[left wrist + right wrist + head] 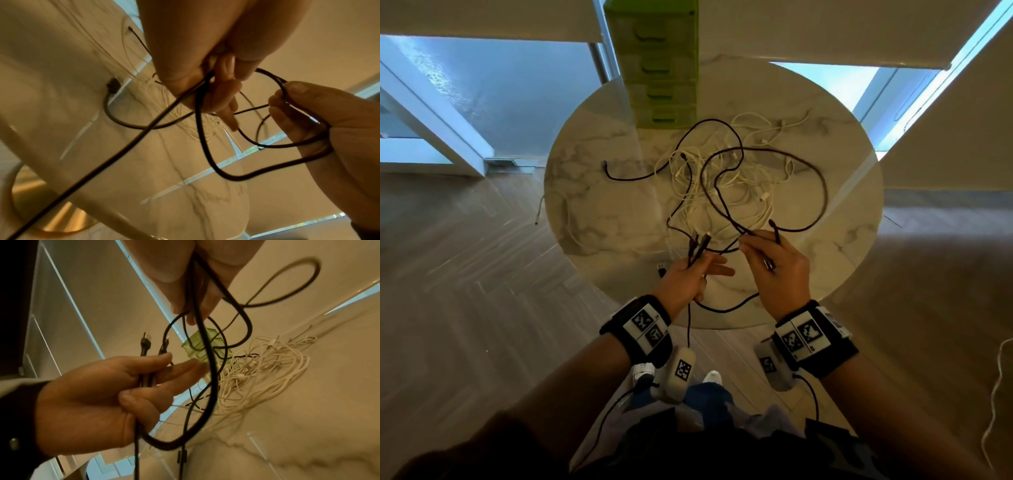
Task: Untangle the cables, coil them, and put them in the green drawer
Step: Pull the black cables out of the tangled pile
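Untangling underway: left hand (690, 277) clamps the thin black braided cable (822, 185) plug ends; right hand (777, 263) pinches its loop; next, draw it free of the white cable heap (732, 185).

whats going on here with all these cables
A person stands at a round marble table sorting a tangle of cables. The left hand grips the plug ends of black cables, and the right hand pinches a loop of black cable, working it free. A heap of white cables lies tangled on the table. The green drawer unit at the far edge looks closed; nothing is coiled yet.
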Demonstrator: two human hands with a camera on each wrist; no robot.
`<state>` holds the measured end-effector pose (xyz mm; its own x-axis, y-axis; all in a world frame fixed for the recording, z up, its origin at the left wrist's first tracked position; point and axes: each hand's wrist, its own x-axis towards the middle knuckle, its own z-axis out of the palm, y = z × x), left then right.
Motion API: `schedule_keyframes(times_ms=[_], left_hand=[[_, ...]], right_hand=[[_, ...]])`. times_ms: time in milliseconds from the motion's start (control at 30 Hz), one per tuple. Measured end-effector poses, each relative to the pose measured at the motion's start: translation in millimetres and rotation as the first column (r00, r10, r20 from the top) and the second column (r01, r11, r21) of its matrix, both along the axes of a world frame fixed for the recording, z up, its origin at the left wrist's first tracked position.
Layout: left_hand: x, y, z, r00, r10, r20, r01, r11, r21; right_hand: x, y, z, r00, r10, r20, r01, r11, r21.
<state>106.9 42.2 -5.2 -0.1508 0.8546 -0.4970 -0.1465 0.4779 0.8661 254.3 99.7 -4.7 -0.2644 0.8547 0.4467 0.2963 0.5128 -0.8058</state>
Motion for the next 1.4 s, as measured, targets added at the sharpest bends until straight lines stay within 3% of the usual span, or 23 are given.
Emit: schedule_keyframes(times_ms=[67,167,233,367,467,533,567,633,733,833,900,967,1000,1033,1167,1233,1300,1400], left_hand=[[4.6,4.1,0.7,0.999,0.029,0.042,-0.028,0.999,-0.022],[6.6,6.3,-5.5,0.973,0.218,0.079,-0.214,0.975,-0.059],[2.2,7.4,-11.6,0.951,0.296,0.096,-0.288,0.954,-0.082],[-1.0,9.0,-13.5,0.956,0.203,0.213,-0.158,0.965,-0.211],[0.4,17.1,-11.1,0.912,0.211,0.351,-0.147,0.969,-0.201],[-1.6,24.3,-10.5,0.853,0.275,0.444,-0.229,0.961,-0.154],[-3.4,27.4,-10.2,0.824,0.293,0.485,-0.265,0.956,-0.127],[-8.8,32.0,-8.9,0.813,0.276,0.512,-0.278,0.958,-0.075],[-14.7,34.2,-12.6,0.92,0.199,0.339,-0.195,0.98,-0.045],[-13.4,27.0,-24.2,0.994,0.07,0.085,-0.057,0.987,-0.147],[-9.4,17.4,-33.5,0.997,-0.056,-0.062,0.04,0.974,-0.225],[-4.7,4.6,-39.4,0.933,-0.266,-0.243,0.187,0.934,-0.305],[-2.3,-2.2,-42.8,0.896,-0.343,-0.284,0.239,0.909,-0.342],[-0.5,-9.5,-45.5,0.903,-0.348,-0.254,0.243,0.898,-0.367],[-3.7,-34.9,-55.4,0.967,-0.224,-0.123,0.161,0.907,-0.39],[-8.6,-40.0,-59.7,0.995,-0.034,-0.099,-0.003,0.934,-0.357],[-14.8,-41.4,-64.1,0.976,0.198,-0.095,-0.218,0.92,-0.325],[-25.5,-40.9,-70.4,0.884,0.464,-0.049,-0.457,0.841,-0.29]], right_hand=[[3.5,-0.6,6.9,0.999,0.049,-0.008,-0.05,0.997,-0.052],[11.9,-6.5,15.1,0.994,0.111,0.02,-0.108,0.99,-0.087],[19.8,-10.8,20.8,0.994,0.099,-0.055,-0.107,0.982,-0.153],[31.8,-19.3,29.8,0.958,0.121,-0.261,-0.213,0.907,-0.362],[37.7,-25.6,37.1,0.919,0.064,-0.388,-0.269,0.823,-0.5],[42.7,-28.9,34.4,0.951,-0.063,-0.301,-0.158,0.741,-0.653],[46.8,-29.0,29.7,0.98,-0.088,-0.176,-0.066,0.696,-0.715],[54.6,-28.3,14.8,0.997,-0.02,0.073,0.071,0.596,-0.8],[61.9,-29.4,-5.6,0.96,0.153,0.235,0.142,0.455,-0.879],[58.1,-29.5,-15.5,0.88,0.281,0.384,0.195,0.522,-0.83],[50.4,-28.1,-21.0,0.845,0.333,0.419,0.164,0.584,-0.795],[41.9,-28.4,-25.3,0.771,0.411,0.487,0.145,0.632,-0.761],[39.1,-30.0,-27.0,0.728,0.441,0.525,0.149,0.645,-0.75],[37.5,-32.0,-28.8,0.693,0.462,0.554,0.161,0.65,-0.742],[38.8,-43.6,-40.0,0.564,0.467,0.681,0.204,0.72,-0.663],[40.9,-47.2,-46.3,0.53,0.44,0.725,0.22,0.754,-0.619],[43.5,-49.8,-49.9,0.586,0.405,0.702,0.222,0.753,-0.619],[52.8,-54.9,-51.1,0.664,0.386,0.64,0.229,0.711,-0.665]])
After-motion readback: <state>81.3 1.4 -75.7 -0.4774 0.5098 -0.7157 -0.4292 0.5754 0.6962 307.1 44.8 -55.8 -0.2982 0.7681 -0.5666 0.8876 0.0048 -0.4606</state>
